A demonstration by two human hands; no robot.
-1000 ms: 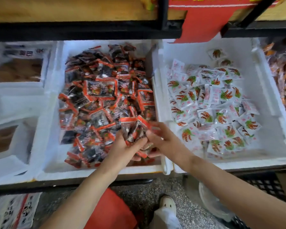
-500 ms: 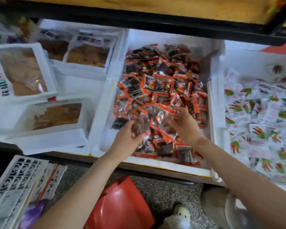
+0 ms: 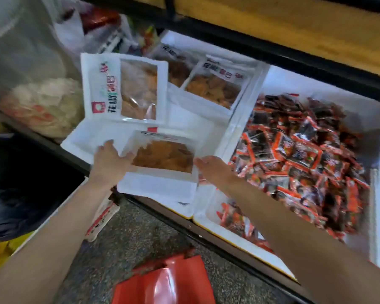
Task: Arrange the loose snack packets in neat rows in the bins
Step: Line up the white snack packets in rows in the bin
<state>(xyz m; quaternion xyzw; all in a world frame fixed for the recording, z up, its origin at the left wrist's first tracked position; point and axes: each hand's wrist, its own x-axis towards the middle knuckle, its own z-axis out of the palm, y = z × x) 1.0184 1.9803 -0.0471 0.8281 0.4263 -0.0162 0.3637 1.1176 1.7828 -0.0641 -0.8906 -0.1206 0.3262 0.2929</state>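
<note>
**Both hands met on a white window packet (image 3: pixel 162 163) at the front of the left foam bin (image 3: pixel 81 143).**

Both forearms reached forward from the lower corners of the view and converged on the packet, which lay flat with its near end over the bin's front rim, at the shelf's front edge. The left hand (image 3: pixel 111 160) sat at the packet's left edge with the thumb raised along the side and the fingers curled onto the clear window, gripping it. The right hand (image 3: pixel 213 168) came in palm down, its fingers pointing left and touching the packet's right edge; blur hid whether they pinched it. Other window packets (image 3: pixel 127 88) lay toward the back of the same bin. The right foam bin (image 3: pixel 298 84) held a loose heap of red-and-black snack packets (image 3: pixel 294 161), touched by neither hand.
</note>
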